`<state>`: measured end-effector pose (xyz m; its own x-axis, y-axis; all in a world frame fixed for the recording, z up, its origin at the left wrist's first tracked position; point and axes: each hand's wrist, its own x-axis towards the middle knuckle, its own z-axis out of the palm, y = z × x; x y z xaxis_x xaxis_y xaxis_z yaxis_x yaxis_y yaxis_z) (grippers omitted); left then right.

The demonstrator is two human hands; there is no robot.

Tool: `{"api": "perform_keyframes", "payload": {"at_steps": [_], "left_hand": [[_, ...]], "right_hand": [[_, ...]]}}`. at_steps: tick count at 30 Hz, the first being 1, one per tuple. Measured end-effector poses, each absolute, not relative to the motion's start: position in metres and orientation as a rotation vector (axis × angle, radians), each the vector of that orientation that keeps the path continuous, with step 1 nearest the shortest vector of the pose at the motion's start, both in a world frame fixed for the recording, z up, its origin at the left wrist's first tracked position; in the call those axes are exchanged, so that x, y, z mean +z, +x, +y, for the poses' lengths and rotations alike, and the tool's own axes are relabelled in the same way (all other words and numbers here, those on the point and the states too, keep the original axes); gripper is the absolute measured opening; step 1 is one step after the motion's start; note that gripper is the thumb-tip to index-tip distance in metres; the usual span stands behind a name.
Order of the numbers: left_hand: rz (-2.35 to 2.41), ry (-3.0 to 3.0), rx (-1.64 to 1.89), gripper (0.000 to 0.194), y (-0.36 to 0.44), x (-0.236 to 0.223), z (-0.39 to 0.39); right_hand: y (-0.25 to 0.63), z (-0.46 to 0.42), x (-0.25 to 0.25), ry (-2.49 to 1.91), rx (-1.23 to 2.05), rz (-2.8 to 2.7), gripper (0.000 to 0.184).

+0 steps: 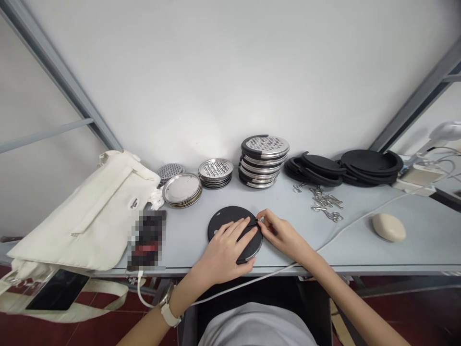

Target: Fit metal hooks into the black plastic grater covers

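Observation:
A black round disc [226,218] with a thin silvery rim showing at its lower right lies near the table's front edge. Across its top my left hand [225,252] spreads its fingers, with the thumb at the near rim, holding it down. My right hand [279,233] pinches a small metal hook [259,220] at the disc's right edge; the fingertips partly hide it. Several loose metal hooks [326,199] lie beyond my right hand. Behind the disc stands a stack of metal grater discs with black rims [264,163].
Metal lids [182,189] and grater plates [215,169] are stacked at back left. Black plastic holders [370,166] pile up at back right. A white bag [90,211] and phone [147,240] lie left; a white cable [353,226] and cream rounded case [389,227] lie right.

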<state>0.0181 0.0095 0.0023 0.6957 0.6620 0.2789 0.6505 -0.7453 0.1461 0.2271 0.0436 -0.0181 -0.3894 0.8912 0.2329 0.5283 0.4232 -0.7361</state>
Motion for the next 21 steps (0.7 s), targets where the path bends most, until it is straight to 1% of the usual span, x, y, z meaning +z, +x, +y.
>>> {"api": "perform_keyframes", "payload": {"at_steps": [12, 21], "left_hand": [[1.114, 2.859, 0.486, 0.061, 0.0187, 0.0021, 0.0091], [1.111, 2.853, 0.517, 0.061, 0.0184, 0.0018, 0.0092]], "right_hand": [[0.2257, 0.0427, -0.0147, -1.146, 0.736, -2.043, 0.022], [0.2256, 0.0440, -0.0169, -1.155, 0.723, -2.035, 0.018]]}}
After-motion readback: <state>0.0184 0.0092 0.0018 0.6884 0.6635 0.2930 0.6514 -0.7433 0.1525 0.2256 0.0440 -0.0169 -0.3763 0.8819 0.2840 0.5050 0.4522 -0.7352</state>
